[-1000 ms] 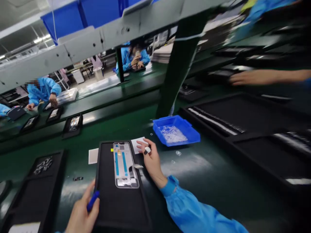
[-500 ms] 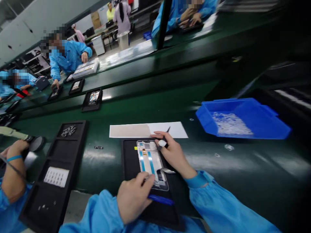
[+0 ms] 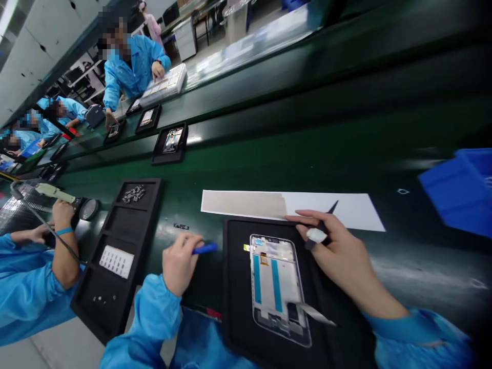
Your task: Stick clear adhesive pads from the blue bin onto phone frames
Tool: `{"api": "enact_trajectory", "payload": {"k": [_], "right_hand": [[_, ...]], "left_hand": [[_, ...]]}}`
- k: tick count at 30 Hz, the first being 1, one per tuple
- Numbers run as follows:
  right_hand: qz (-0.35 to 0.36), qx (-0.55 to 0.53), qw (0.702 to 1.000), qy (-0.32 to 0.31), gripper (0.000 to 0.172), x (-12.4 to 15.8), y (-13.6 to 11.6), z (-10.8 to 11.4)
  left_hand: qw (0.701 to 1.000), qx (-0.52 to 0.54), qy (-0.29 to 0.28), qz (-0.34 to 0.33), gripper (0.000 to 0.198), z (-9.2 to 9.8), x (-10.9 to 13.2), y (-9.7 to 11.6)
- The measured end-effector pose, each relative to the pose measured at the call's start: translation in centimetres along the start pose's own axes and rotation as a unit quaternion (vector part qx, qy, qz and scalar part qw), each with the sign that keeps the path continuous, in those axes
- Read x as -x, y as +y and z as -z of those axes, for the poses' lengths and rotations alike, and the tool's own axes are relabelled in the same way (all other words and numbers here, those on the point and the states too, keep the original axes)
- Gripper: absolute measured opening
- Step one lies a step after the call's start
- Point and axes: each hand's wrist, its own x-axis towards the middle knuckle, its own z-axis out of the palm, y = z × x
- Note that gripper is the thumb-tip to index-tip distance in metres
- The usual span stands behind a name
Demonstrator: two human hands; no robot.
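A phone frame point(image 3: 277, 282) with two blue strips lies in a black foam tray point(image 3: 236, 287). My left hand point(image 3: 180, 262) is closed on a blue tool point(image 3: 205, 248), left of that tray. My right hand point(image 3: 338, 246) is over the tray's upper right edge, holding dark tweezers point(image 3: 333, 206) whose tip points up and away; a white wrap point(image 3: 316, 235) sits on one finger. A silvery film point(image 3: 317, 313) sticks out from the phone's lower right side. Behind the tray lies a white and beige sheet point(image 3: 246, 203).
At left stands a long compartment tray point(image 3: 115, 218) with small parts. A small dark part point(image 3: 181, 226) lies beside it. A blue bin point(image 3: 457, 189) is at right. Another person's arm point(image 3: 63, 256) is at far left; across the line, a person point(image 3: 132, 66) handles trays.
My left hand has moved left, off the phone, with the blue tool. My right hand stays near the tray's upper right edge. The view has shifted, bringing more of the left side into view.
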Motion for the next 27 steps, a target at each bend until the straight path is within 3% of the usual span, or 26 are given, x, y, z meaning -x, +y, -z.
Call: {"api": "enact_trajectory", "payload": {"k": [3,7,14,19,21,24,27], "right_hand": [[-0.003,0.000,1.000,0.000,0.030,0.0,0.1,0.0],[0.005,-0.006,1.000,-0.002,0.030,0.0,0.3,0.0],[0.009,-0.004,1.000,-0.003,0.030,-0.1,0.1,0.0],[0.022,-0.007,1.000,0.004,0.029,0.0,0.2,0.0],[0.036,-0.007,0.999,0.040,0.028,0.2,-0.2,-0.1],[0.067,-0.005,0.993,0.101,0.026,0.9,-1.7,-0.3],[0.085,-0.051,0.993,0.064,0.022,1.9,-3.6,-0.9]], "left_hand": [[0.991,-0.110,-0.038,0.062,0.026,0.0,-2.2,-2.1],[0.980,-0.152,-0.106,0.072,0.028,-0.3,-3.2,-2.8],[0.989,-0.109,-0.077,0.065,0.020,-0.1,-2.9,-3.0],[0.992,0.071,0.024,0.101,0.015,0.7,-2.9,-3.2],[0.968,0.193,0.062,0.149,0.017,1.0,-2.9,-2.7],[0.914,0.344,0.058,0.208,0.024,0.9,-3.0,-1.0],[0.878,0.431,0.027,0.207,0.028,0.2,-3.3,1.6]]}}
